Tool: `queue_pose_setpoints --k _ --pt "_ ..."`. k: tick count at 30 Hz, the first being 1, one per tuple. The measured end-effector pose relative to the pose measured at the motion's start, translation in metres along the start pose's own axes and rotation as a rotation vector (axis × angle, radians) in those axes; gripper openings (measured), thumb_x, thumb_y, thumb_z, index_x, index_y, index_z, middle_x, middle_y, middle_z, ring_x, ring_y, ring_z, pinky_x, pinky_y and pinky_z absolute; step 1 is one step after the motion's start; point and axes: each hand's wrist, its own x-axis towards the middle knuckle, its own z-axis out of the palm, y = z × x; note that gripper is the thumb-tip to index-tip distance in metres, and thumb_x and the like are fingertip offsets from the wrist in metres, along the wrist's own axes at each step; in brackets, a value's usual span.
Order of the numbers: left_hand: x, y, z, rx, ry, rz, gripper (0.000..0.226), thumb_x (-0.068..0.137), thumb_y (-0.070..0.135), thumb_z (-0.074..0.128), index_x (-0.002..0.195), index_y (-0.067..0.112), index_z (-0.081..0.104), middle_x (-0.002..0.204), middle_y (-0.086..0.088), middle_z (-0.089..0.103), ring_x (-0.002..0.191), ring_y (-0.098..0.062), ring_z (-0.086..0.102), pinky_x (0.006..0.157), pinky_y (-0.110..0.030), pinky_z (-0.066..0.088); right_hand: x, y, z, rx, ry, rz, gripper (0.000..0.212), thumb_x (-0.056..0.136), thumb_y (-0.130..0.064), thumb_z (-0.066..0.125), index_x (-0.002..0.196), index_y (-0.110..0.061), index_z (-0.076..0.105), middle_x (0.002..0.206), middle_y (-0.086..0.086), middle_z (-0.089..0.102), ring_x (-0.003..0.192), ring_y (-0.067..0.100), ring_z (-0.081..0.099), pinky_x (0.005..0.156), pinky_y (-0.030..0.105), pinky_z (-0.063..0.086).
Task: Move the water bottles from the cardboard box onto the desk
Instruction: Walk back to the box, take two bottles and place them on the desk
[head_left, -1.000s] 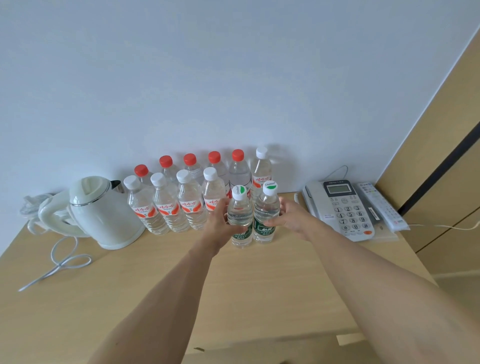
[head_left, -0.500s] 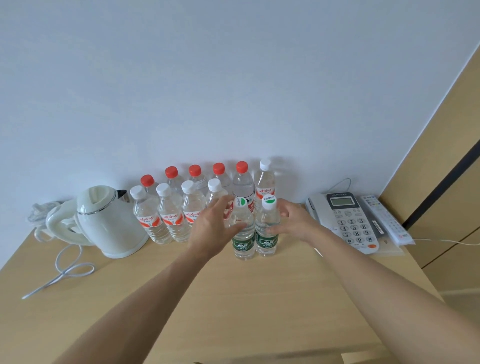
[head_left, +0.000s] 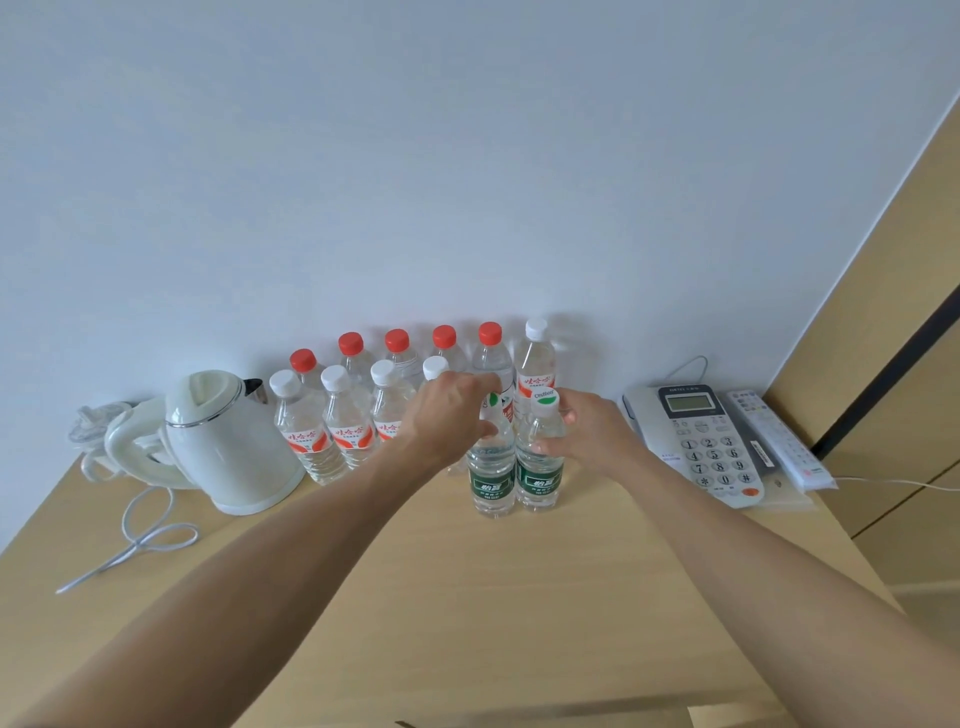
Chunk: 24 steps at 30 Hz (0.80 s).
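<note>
Left hand (head_left: 451, 415) — now higher, at left green-label bottle's (head_left: 491, 470) neck.

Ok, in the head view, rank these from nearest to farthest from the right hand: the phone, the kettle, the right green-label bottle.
1. right green-label bottle, in the right hand's grip.
2. phone, just to that hand's right.
3. kettle, far off on the desk's left side, beyond the bottle rows.

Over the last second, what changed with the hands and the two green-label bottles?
The left hand rose from the left green-label bottle's body to its cap. The right hand stays beside the right green-label bottle. Both bottles, the kettle and the phone stayed put.
</note>
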Motion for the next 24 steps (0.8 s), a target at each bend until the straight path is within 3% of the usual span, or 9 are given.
queue_pose_setpoints --k 4,8,12,17,21,24 --pt "0.009 -0.001 0.000 0.188 0.114 0.037 0.047 0.078 0.042 0.083 0.120 0.030 0.067 0.095 -0.007 0.067 0.096 -0.026 0.059 0.081 -0.033 0.035 -0.001 0.001 0.001 0.016 0.010 0.008 0.053 0.070 -0.027 0.087 0.119 -0.031 0.068 0.109 -0.013 0.071 0.098 0.008 0.062 0.079 0.024 0.041" --pt "0.026 -0.002 -0.003 0.290 0.094 0.056 0.040 0.081 0.047 0.078 0.116 0.033 0.066 0.089 0.003 0.067 0.103 -0.021 0.052 0.080 -0.031 0.021 0.000 0.001 0.003 0.019 0.004 0.026 0.055 0.071 -0.027 0.087 0.122 -0.031 0.066 0.110 -0.017 0.068 0.100 0.007 0.060 0.081 0.025 0.039" --pt "0.048 -0.001 -0.003 0.310 0.064 0.043 0.040 0.082 0.048 0.077 0.118 0.035 0.066 0.096 0.003 0.069 0.111 -0.020 0.052 0.094 -0.033 0.025 -0.002 0.002 0.004 0.041 -0.004 0.030 0.057 0.071 -0.029 0.086 0.122 -0.038 0.062 0.110 -0.023 0.065 0.101 0.005 0.059 0.079 0.025 0.039" --pt "0.064 -0.006 -0.004 0.367 0.035 0.000 0.042 0.083 0.049 0.076 0.120 0.034 0.065 0.097 0.003 0.070 0.111 -0.020 0.053 0.092 -0.036 0.029 -0.004 0.004 0.008 0.066 0.019 0.046 0.061 0.070 -0.032 0.086 0.124 -0.041 0.059 0.115 -0.020 0.066 0.103 0.005 0.058 0.083 0.028 0.041" --pt "0.067 -0.007 -0.004 0.382 0.019 -0.007 0.042 0.082 0.049 0.076 0.120 0.034 0.064 0.096 0.003 0.069 0.110 -0.020 0.053 0.092 -0.036 0.030 -0.007 0.002 0.009 0.066 0.042 0.043 0.057 0.072 -0.028 0.085 0.116 -0.046 0.054 0.106 -0.024 0.062 0.096 -0.009 0.053 0.075 0.013 0.035" --pt "0.068 -0.006 -0.004 0.397 -0.009 -0.017 0.043 0.084 0.048 0.076 0.122 0.036 0.062 0.098 0.004 0.070 0.111 -0.020 0.053 0.092 -0.037 0.029 -0.007 0.002 0.011 0.039 0.046 0.037 0.055 0.074 -0.026 0.083 0.122 -0.034 0.057 0.112 -0.014 0.064 0.101 0.003 0.056 0.076 0.016 0.037"
